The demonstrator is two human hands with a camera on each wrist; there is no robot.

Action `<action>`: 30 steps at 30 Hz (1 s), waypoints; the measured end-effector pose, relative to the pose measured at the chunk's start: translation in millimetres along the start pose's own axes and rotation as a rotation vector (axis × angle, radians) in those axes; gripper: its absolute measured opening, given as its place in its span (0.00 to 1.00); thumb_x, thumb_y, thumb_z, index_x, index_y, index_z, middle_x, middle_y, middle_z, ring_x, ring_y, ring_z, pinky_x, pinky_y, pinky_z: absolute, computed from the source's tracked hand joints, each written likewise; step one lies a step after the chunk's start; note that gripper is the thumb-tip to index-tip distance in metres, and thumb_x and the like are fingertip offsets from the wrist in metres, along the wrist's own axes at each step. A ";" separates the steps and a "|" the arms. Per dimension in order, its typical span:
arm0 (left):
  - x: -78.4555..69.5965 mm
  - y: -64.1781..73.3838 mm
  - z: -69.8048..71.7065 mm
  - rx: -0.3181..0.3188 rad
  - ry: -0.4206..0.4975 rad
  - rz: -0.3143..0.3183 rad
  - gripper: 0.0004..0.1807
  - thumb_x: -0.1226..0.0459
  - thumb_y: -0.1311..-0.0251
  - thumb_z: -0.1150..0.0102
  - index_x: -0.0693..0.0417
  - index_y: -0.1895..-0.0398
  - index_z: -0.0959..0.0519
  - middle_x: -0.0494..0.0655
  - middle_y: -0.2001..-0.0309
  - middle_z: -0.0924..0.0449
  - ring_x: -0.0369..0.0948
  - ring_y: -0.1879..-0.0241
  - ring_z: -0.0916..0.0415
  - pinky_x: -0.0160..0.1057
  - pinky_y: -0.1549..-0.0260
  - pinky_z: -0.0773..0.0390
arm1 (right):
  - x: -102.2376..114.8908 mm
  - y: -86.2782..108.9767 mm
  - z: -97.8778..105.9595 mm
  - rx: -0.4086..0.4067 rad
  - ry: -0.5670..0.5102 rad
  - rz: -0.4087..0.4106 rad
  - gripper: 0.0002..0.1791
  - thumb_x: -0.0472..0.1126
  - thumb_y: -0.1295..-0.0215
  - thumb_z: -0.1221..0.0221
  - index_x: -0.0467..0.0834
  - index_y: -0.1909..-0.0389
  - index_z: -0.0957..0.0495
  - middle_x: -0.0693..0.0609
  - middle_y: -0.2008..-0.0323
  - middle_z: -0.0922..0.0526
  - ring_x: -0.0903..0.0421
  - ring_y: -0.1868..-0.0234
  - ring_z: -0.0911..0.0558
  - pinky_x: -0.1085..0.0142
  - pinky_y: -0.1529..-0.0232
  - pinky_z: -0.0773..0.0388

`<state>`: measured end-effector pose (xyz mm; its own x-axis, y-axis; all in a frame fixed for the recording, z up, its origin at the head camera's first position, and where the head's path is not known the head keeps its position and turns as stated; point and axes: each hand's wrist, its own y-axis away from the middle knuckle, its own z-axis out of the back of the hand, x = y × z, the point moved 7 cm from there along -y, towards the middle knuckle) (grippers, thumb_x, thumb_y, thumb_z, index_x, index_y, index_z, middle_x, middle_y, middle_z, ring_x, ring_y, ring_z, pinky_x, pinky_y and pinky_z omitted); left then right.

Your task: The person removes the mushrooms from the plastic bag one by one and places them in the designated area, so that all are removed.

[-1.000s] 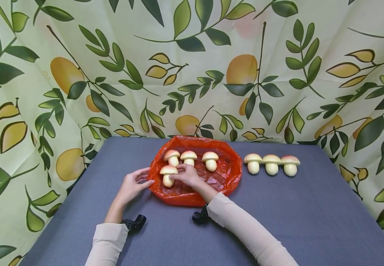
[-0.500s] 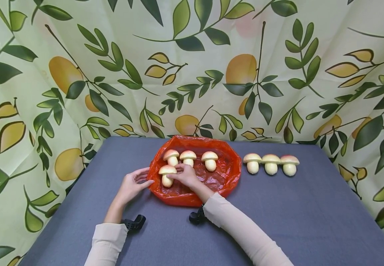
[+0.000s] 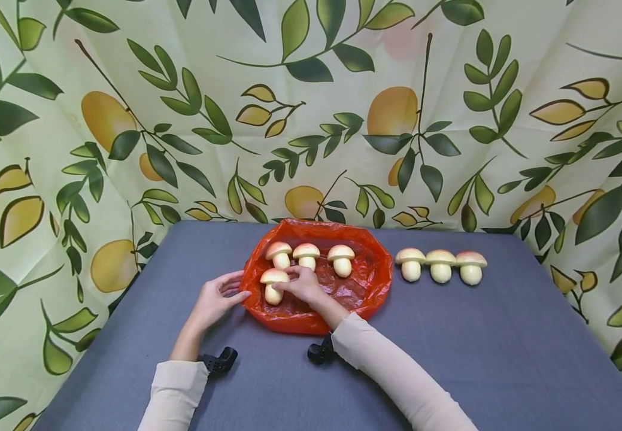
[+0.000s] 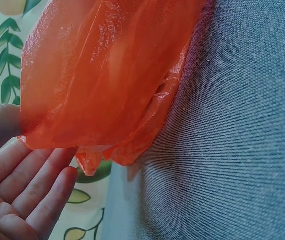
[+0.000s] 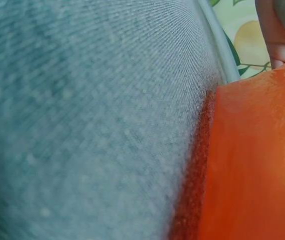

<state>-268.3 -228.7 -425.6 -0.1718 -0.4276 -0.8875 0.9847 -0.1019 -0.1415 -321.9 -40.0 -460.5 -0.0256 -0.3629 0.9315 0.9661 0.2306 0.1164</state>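
A red plastic bag [image 3: 294, 325] lies spread wide on the table, its rim rolled into a low wall. Inside are several toy mushrooms with pinkish-cream caps and pale stems. My right hand [image 3: 305, 284] reaches over the bag's near side and pinches the front-left mushroom [image 3: 273, 293], which stands upright. Behind it are two mushrooms close together, the left one [image 3: 278, 251] and the right one [image 3: 307, 252], with a third mushroom [image 3: 341, 260] farther right. At the bag's left edge, my left hand [image 3: 215, 301] pinches the rim; the left wrist view shows thumb and fingertips at the red plastic [image 4: 102, 80].
Three more mushrooms [image 3: 440, 266] stand in a touching row on the table right of the bag. The grey cloth-covered table [image 3: 267, 389] backs onto a leaf-and-fruit patterned curtain [image 3: 337, 179]. Black wrist cameras [image 3: 219, 362] sit under both forearms.
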 end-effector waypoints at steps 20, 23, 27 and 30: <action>-1.0 -0.4 -0.2 -0.005 -0.007 0.012 0.26 0.72 0.44 0.35 0.71 0.42 0.27 0.69 0.47 0.20 0.57 0.47 0.21 0.44 0.45 0.19 | 5.8 8.3 2.6 0.037 -0.033 0.012 0.27 0.40 0.46 0.32 0.33 0.45 0.23 0.36 0.51 0.16 0.46 0.48 0.16 0.66 0.52 0.17; -0.6 0.1 -0.1 -0.004 -0.011 0.013 0.26 0.72 0.44 0.35 0.71 0.42 0.27 0.69 0.47 0.20 0.52 0.49 0.19 0.43 0.46 0.18 | 8.5 11.2 4.2 0.042 -0.042 0.022 0.27 0.39 0.46 0.32 0.32 0.45 0.24 0.35 0.51 0.16 0.45 0.48 0.16 0.67 0.54 0.17; -0.2 0.5 0.1 -0.007 -0.016 0.002 0.26 0.72 0.45 0.35 0.72 0.42 0.27 0.69 0.48 0.20 0.44 0.51 0.17 0.41 0.47 0.17 | 12.5 14.6 5.7 0.040 -0.062 0.045 0.26 0.37 0.46 0.32 0.31 0.47 0.23 0.34 0.52 0.16 0.46 0.50 0.15 0.70 0.56 0.17; -0.2 0.5 0.1 -0.009 -0.019 -0.006 0.26 0.73 0.45 0.35 0.72 0.42 0.27 0.70 0.48 0.20 0.47 0.51 0.18 0.42 0.47 0.17 | 14.8 17.1 6.5 0.045 -0.081 0.053 0.25 0.37 0.46 0.32 0.31 0.47 0.23 0.34 0.53 0.16 0.46 0.51 0.15 0.71 0.57 0.18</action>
<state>-267.8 -228.7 -425.5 -0.1778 -0.4444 -0.8780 0.9839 -0.0960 -0.1506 -307.5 -35.6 -442.4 0.0030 -0.2753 0.9613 0.9541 0.2886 0.0797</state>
